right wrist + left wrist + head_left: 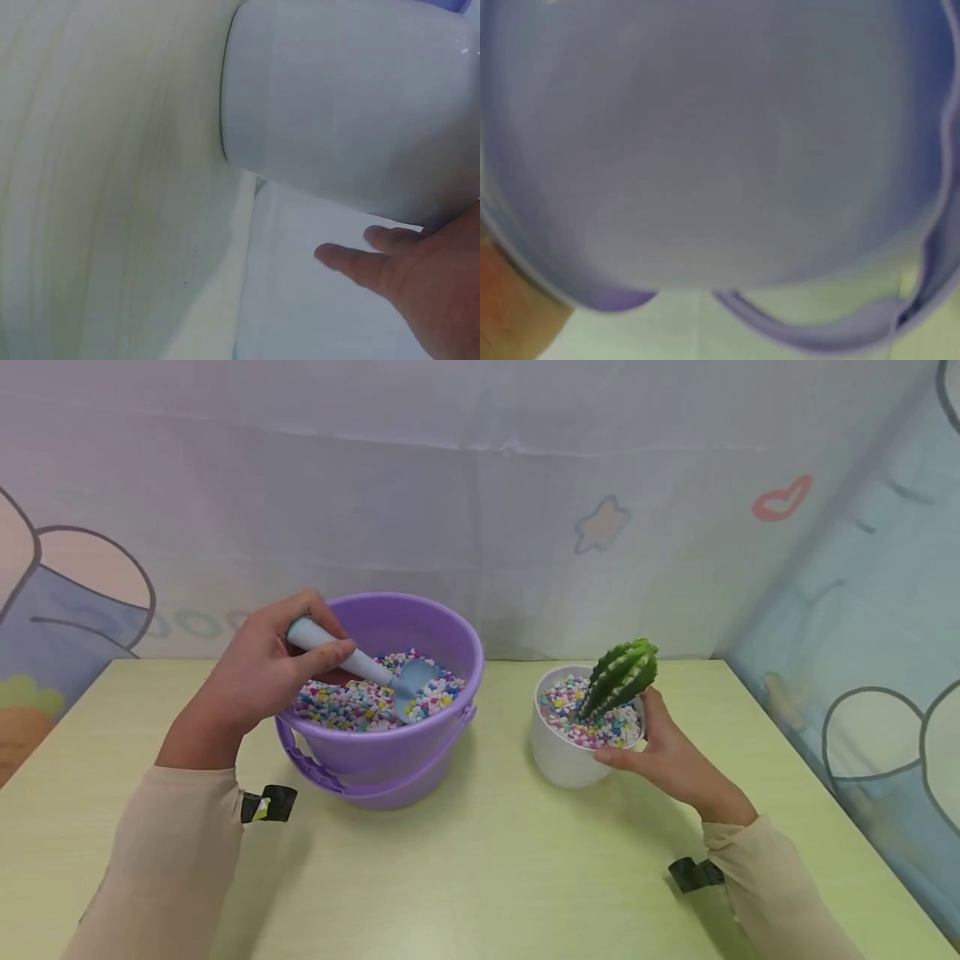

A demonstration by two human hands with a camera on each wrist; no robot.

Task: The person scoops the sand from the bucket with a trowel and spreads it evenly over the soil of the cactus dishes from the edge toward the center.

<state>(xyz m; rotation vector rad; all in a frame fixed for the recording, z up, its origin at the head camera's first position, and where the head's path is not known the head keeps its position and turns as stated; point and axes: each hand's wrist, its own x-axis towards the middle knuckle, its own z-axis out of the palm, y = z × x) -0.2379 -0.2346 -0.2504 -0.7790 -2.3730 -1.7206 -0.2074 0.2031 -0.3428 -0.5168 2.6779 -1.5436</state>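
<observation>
My left hand [258, 664] grips the pale blue handle of a toy shovel [352, 660] over a purple bucket [382, 785]. The shovel's blade rests among the colourful pebbles [341, 706] inside. To the right, my right hand [678, 764] holds the side of a white flower pot [562, 760], thumb at the front of the rim. A green cactus [621, 677] leans to the right in the pot, with similar pebbles around its base. In the right wrist view, two fingers [352, 264] stick out past the pot's side. The bucket's wall [705, 150] fills most of the left wrist view.
Both containers stand near the back of a light wooden table [480, 877]. A printed cloth [525, 527] hangs right behind it, and another cloth [885, 635] borders the right side. The bucket's handle [405, 789] hangs down along its front.
</observation>
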